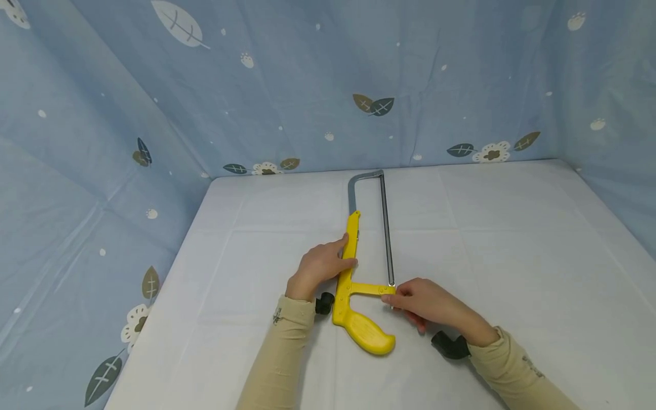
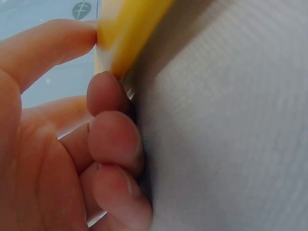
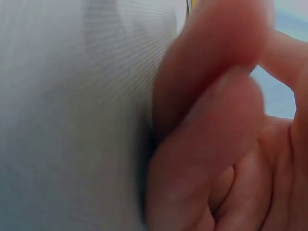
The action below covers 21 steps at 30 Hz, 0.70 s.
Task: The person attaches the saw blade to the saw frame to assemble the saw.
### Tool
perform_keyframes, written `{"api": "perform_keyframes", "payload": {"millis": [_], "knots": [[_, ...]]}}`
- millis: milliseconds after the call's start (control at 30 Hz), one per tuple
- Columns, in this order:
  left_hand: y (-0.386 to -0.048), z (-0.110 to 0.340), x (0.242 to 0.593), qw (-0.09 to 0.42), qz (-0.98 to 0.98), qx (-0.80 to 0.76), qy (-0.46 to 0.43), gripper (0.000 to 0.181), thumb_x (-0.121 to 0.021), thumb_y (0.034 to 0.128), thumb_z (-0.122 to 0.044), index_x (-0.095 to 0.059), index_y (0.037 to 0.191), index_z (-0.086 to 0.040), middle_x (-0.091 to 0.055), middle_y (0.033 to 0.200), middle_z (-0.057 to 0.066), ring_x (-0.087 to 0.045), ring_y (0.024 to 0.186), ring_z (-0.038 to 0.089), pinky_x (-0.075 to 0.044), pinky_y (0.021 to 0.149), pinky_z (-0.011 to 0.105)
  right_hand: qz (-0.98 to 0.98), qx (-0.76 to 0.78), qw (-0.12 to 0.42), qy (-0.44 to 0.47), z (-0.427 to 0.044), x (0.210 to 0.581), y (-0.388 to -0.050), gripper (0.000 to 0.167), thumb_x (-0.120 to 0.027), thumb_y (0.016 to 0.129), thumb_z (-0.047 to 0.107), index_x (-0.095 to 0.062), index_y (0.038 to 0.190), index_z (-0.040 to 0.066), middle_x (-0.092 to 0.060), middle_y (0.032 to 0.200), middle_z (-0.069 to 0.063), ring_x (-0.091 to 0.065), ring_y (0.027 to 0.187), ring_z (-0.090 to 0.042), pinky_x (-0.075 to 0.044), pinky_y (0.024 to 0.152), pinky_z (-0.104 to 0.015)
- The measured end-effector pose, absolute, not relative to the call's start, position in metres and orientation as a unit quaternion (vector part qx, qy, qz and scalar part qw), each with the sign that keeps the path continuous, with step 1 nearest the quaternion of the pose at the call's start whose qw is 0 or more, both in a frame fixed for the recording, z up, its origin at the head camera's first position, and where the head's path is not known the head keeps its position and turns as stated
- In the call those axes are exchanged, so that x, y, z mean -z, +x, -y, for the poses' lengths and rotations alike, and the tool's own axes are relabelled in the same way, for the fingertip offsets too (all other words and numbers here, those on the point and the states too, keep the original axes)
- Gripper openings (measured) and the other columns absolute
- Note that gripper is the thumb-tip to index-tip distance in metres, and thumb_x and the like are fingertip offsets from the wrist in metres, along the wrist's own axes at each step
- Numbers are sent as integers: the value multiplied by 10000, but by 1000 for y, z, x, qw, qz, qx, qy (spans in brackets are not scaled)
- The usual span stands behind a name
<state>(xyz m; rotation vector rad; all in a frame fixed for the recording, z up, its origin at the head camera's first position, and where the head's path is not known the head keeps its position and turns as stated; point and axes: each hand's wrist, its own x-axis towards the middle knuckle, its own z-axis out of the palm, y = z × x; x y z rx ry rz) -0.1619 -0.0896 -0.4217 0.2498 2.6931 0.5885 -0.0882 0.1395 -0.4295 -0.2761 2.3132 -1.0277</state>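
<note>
A hacksaw [image 1: 366, 333] with a yellow handle and frame and a grey metal front bow lies on the white-covered table. Its straight metal blade bar [image 1: 386, 228] runs along the right side, from the bow's tip to a short yellow arm. On the left, my left hand [image 1: 322, 263] grips the yellow frame between thumb and fingers, as the left wrist view also shows. My right hand [image 1: 433, 302] pinches the end of the yellow arm, by the blade's near end. What exactly lies between those fingertips is hidden; in the right wrist view curled fingers [image 3: 207, 139] fill most of the picture.
The table [image 1: 512, 245] has a creased white cover. Blue curtains [image 1: 307, 74] printed with leaves and flowers rise behind it and at both sides. Black wrist mounts [image 1: 451, 345] sit by each cuff, close to the tabletop.
</note>
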Motion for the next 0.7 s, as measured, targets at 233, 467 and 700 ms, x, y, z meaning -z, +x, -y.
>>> {"api": "perform_keyframes", "payload": {"millis": [233,467,700], "knots": [[-163,89,423,184,-957,-207,89,679,-535,827,-491,-260,1411,-278,-437,1338,-3,-479,1029,188,-393,826,375,-859,401,299,-112,-141,431,-89,427,-568,806,504,-608,704,90,-486,464,-21,-489,371,-181,-436,419,-328],[-163,90,423,186,-957,-205,89,680,-531,828,-499,-257,1411,-280,-426,1347,-6,-466,1089,191,-388,851,387,-854,407,303,-118,-142,431,-89,390,-573,821,465,-617,706,95,-491,468,-18,-489,376,-173,-443,418,-319],[-164,90,424,189,-957,-203,86,683,-532,825,-510,-256,1409,-289,-435,1340,1,-469,1066,186,-392,839,379,-855,404,304,-120,-142,431,-89,396,-572,824,457,-605,692,85,-486,456,-15,-492,376,-172,-446,422,-318]]}}
